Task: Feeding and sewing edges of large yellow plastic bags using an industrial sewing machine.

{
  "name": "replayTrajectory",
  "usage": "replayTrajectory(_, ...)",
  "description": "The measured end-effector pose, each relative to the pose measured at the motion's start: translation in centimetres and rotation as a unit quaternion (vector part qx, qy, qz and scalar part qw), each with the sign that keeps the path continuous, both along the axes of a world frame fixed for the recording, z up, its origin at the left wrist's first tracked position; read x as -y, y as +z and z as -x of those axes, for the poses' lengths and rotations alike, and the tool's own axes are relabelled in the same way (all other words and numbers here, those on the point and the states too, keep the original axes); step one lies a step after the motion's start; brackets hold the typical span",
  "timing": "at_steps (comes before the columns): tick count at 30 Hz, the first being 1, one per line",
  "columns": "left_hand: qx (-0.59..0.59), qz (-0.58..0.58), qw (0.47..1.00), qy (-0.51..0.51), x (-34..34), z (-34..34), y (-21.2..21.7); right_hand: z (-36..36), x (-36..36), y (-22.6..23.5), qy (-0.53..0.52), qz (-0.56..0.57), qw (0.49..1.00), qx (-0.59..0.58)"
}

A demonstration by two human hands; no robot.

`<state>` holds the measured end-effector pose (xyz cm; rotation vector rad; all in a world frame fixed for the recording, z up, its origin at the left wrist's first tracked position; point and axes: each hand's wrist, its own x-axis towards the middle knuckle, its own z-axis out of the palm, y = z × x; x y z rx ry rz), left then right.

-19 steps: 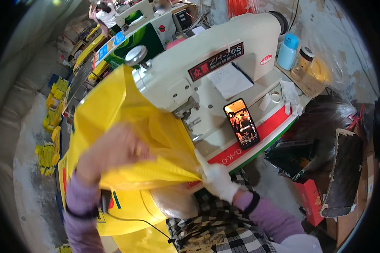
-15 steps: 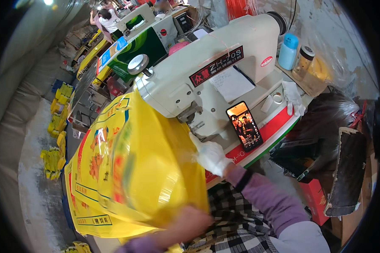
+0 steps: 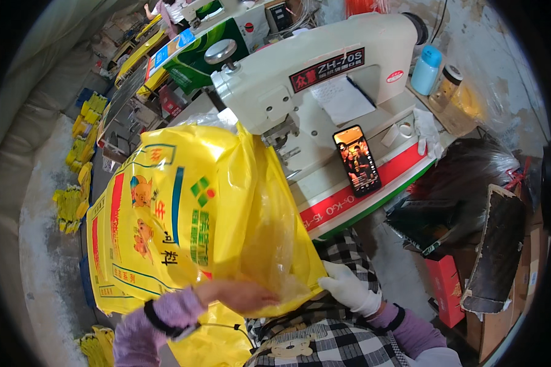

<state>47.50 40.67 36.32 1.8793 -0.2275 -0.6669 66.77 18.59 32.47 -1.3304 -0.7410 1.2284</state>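
Observation:
A large yellow printed plastic sack [image 3: 165, 226] spreads over the left side of the work surface, its upper corner close to the needle area of a cream industrial sewing machine [image 3: 324, 73]. My left hand [image 3: 242, 296], bare, lies with stretched fingers against the sack's near edge; its fingertips are partly lost in the glossy folds. In a white glove, my right hand [image 3: 351, 289] pinches the sack's right corner close to my lap. A clear film layer shows along the sack's opening between both hands.
A phone [image 3: 356, 160] with a lit screen rests on the machine bed, beside paper [image 3: 343, 101], a tape roll [image 3: 404, 129] and a white glove [image 3: 427, 131]. A blue bottle [image 3: 427, 69] and a jar [image 3: 447, 85] stand behind. Yellow bundles [image 3: 73, 205] line the left floor.
My right hand has come down from beside the needle to the sack's near right corner. My left hand has slid slightly left and up. The sack's printed face has turned more into view.

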Motion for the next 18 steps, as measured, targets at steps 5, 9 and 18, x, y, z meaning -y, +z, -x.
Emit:
replayTrajectory(5, 0.07, -0.328, 0.916, 0.222, 3.9, -3.3, 4.2, 0.1, 1.2, 0.6, 0.012, 0.058, 0.995, 0.086)
replayTrajectory(9, 0.024, -0.287, 0.933, 0.216, 7.4, -5.8, 3.7, 1.2, 2.0, 2.3, 0.008, 0.063, 0.986, 0.152)
replayTrajectory(18, 0.083, -0.335, 0.936, 0.06, 11.3, -5.7, 3.9, 0.6, 1.8, 1.8, 0.034, 0.0, 0.959, 0.28)
